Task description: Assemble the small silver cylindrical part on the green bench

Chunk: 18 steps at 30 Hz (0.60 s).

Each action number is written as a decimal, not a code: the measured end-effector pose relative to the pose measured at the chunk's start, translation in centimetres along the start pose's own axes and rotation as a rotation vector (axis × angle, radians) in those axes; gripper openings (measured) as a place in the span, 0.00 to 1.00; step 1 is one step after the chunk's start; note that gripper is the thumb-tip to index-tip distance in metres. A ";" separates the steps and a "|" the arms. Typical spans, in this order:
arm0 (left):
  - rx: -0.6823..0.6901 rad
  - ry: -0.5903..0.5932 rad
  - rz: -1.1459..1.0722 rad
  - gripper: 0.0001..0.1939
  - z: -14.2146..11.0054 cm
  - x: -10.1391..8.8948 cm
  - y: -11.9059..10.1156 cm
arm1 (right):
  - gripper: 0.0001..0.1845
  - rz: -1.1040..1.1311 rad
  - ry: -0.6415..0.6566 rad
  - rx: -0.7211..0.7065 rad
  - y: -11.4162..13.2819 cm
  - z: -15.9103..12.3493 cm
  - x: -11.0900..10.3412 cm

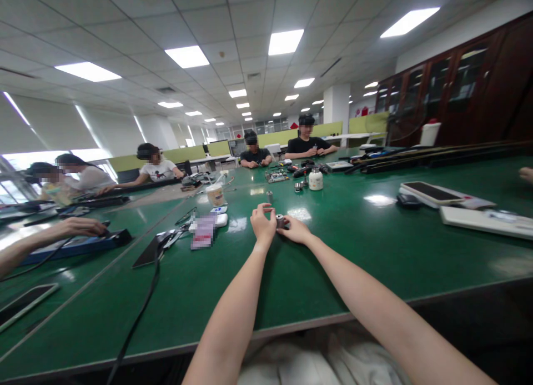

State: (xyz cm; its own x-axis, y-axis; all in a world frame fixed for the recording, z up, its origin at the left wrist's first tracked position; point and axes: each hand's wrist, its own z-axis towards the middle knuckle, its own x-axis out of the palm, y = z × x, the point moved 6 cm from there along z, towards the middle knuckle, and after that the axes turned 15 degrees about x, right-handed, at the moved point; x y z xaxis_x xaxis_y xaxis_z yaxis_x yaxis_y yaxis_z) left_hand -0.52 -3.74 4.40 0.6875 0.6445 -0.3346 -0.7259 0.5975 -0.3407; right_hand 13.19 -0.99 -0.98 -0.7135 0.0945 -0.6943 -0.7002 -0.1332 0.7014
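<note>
A small grey metal cylinder stands on the green table between my two hands. My right hand has its fingers closed around the near and right side of this cylinder. Close against its left side is my left hand, with fingers loosely bent and apart; whether the thumb touches the metal I cannot tell. Just beyond my left fingertips a second small metal cylinder stands upright on the table.
Left of my hands lie a purple-pink packet, a paper cup and a black cable. Farther off are a white jar and a circuit board. Phones lie right. A co-worker's hand reaches in at left.
</note>
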 end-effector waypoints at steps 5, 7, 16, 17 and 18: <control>-0.250 0.295 0.038 0.13 -1.2 1.4 3.6 | 0.23 0.005 -0.008 -0.025 0.0 -0.1 -0.2; -0.294 0.431 0.035 0.14 -1.9 2.2 4.5 | 0.22 0.006 -0.007 -0.025 -0.1 -0.1 -0.2; -0.242 0.409 0.036 0.11 -1.9 2.1 4.1 | 0.23 0.002 -0.009 -0.012 0.1 -0.2 -0.2; -0.210 0.362 0.036 0.10 -1.6 1.8 3.8 | 0.23 0.001 -0.009 -0.011 0.1 -0.3 -0.3; -0.168 0.304 0.045 0.11 -1.3 1.4 3.4 | 0.23 0.001 -0.009 -0.009 0.2 -0.3 -0.3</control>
State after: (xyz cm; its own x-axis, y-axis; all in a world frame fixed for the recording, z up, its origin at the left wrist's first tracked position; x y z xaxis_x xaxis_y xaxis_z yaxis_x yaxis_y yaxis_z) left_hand -1.98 -1.44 1.61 0.6480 0.4814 -0.5903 -0.7593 0.4688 -0.4512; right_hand 13.30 -1.35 -0.70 -0.7145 0.1028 -0.6920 -0.6991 -0.1425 0.7007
